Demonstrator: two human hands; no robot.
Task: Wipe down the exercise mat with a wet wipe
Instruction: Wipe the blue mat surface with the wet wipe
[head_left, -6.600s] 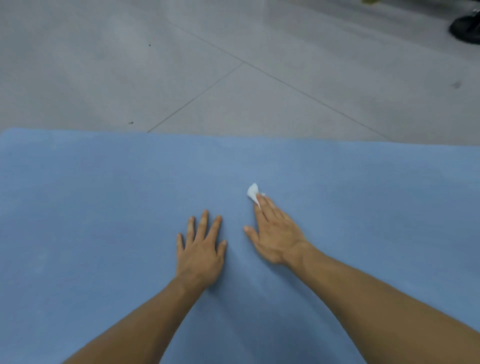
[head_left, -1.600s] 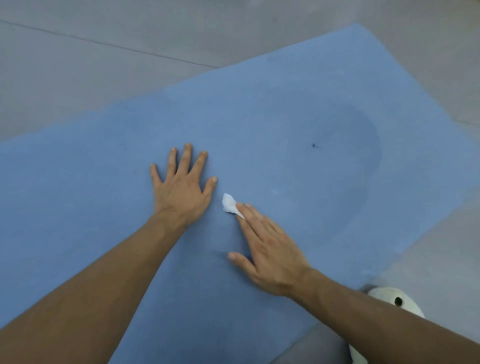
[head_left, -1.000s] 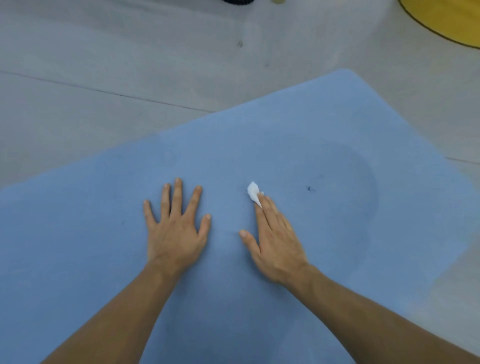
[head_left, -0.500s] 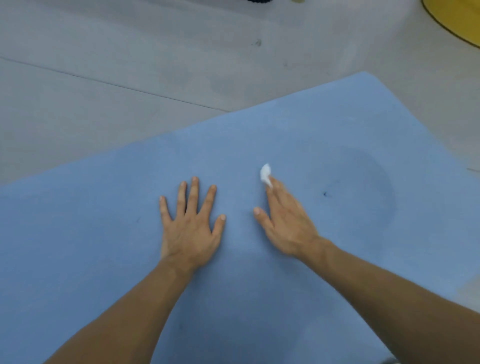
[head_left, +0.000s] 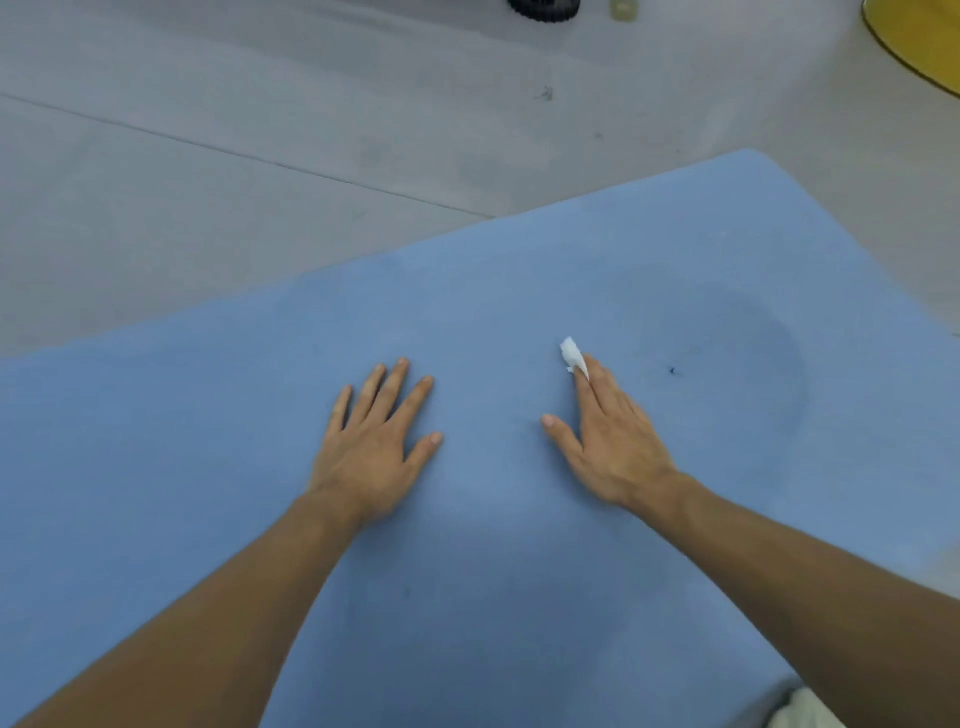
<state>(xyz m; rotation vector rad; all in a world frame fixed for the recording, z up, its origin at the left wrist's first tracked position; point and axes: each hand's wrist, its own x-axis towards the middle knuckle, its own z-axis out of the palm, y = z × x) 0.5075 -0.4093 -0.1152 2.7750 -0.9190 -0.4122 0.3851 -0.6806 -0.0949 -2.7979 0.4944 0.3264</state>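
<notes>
One mat (head_left: 156, 467), one wipe (head_left: 572, 356), two hands: left hand (head_left: 370, 449), right hand (head_left: 615, 447).

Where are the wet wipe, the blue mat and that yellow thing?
wet wipe (head_left: 571, 354), head view, exposed white tip.
blue mat (head_left: 519, 286), head view, bare far part.
yellow thing (head_left: 924, 36), head view, visible corner.

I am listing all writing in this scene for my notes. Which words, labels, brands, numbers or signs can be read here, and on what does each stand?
No text can be read.
On the blue mat: plain, no print shows.
On the wet wipe under the right hand: plain white.
On the black round thing, small pale thing and yellow thing at the top edge: cut off, no writing shows.
</notes>
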